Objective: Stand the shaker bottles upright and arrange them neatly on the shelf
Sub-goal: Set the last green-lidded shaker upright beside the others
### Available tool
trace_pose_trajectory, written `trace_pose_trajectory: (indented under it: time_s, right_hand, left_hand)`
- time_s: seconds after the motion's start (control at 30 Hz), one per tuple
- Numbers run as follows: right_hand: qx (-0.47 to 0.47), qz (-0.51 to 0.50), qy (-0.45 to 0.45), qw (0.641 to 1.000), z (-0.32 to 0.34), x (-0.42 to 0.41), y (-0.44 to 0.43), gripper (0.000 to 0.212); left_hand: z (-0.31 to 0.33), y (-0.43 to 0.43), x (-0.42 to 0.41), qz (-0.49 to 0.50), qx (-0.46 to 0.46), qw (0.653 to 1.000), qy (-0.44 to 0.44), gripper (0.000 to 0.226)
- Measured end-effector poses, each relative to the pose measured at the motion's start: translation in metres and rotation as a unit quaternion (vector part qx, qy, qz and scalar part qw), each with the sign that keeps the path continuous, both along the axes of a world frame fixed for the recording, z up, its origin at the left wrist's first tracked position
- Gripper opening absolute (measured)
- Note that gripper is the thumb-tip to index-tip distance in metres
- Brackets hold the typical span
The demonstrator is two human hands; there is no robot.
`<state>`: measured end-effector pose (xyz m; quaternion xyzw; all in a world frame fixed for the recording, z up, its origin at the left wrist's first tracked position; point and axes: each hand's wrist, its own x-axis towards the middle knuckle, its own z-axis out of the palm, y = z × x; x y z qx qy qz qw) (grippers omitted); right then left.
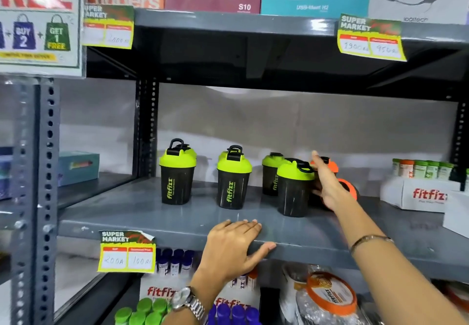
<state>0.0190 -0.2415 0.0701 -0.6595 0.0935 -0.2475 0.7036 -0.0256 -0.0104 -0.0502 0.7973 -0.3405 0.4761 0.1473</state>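
Observation:
Several black shaker bottles with lime-green lids stand upright on the grey shelf (142,213): one at the left (177,172), one in the middle (233,177), one further back (271,173) and one in front of it (294,187). Behind each of the first two another green lid peeks out. Right of these an orange-lidded shaker (351,188) lies on its side, and another orange lid (332,166) shows behind it. My right hand (327,185) reaches between the front green shaker and the orange ones, fingers spread against them. My left hand (234,244) rests flat on the shelf's front edge.
A white fitfizz box (418,195) with small tubes stands at the shelf's right. Headset boxes fill the shelf above. Tubes and an orange-lidded jar (330,296) sit on the shelf below. A slotted upright post (146,126) bounds the left side. A teal box (78,165) sits beyond it.

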Motion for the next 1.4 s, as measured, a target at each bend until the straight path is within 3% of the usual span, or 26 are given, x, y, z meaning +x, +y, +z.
trace_pose_trajectory:
  time_s: [0.07, 0.13, 0.23, 0.33, 0.47, 0.57, 0.67, 0.73, 0.93, 1.1, 1.3, 1.4]
  right_hand:
    - [0.017, -0.071, -0.082, 0.994, -0.020, -0.003, 0.000, 0.041]
    - [-0.012, -0.135, -0.132, 0.982, -0.037, -0.007, 0.003, 0.046]
    - [-0.172, -0.133, -0.031, 0.975, -0.047, -0.005, 0.013, 0.094]
    - [-0.290, -0.153, 0.033, 0.944, -0.041, -0.001, 0.018, 0.109]
    - [-0.241, -0.073, 0.012, 0.968, -0.033, 0.005, 0.007, 0.087]
    - [-0.207, 0.023, 0.046, 0.977, -0.034, 0.001, -0.001, 0.095]
    - [-0.281, 0.003, 0.040, 0.959, -0.038, 0.003, 0.002, 0.105]
    - [-0.282, -0.029, 0.023, 0.959, -0.038, 0.007, 0.005, 0.106]
    - [-0.220, 0.062, 0.043, 0.973, -0.035, 0.009, 0.002, 0.065]
    - [-0.269, 0.036, 0.044, 0.961, -0.042, 0.011, 0.008, 0.095]
    - [-0.225, 0.075, 0.030, 0.971, -0.040, 0.012, 0.007, 0.037]
    - [-0.259, 0.051, 0.003, 0.965, -0.039, 0.012, 0.012, 0.053]
  left_hand:
    - [-0.001, 0.000, 0.002, -0.004, -0.007, 1.000, -0.003, 0.050]
    - [-0.002, -0.001, 0.002, -0.006, -0.013, 1.000, -0.007, 0.050]
    - [-0.002, -0.001, 0.002, -0.004, -0.012, 1.000, -0.006, 0.050]
    - [-0.001, -0.001, 0.001, -0.002, -0.015, 1.000, -0.004, 0.051]
    - [0.001, -0.003, 0.001, -0.004, -0.017, 1.000, -0.001, 0.052]
    - [0.001, -0.003, 0.001, -0.008, -0.018, 1.000, -0.003, 0.051]
    - [-0.001, -0.001, 0.000, -0.003, -0.017, 1.000, -0.002, 0.051]
    - [-0.001, -0.001, 0.000, -0.001, -0.015, 1.000, -0.003, 0.051]
    - [-0.002, -0.001, 0.002, 0.000, -0.012, 1.000, -0.011, 0.051]
    - [-0.003, -0.001, 0.005, -0.005, -0.016, 1.000, -0.014, 0.049]
    - [-0.004, -0.002, 0.006, -0.003, -0.017, 1.000, -0.013, 0.049]
    - [-0.004, -0.002, 0.006, -0.001, -0.017, 1.000, -0.009, 0.049]
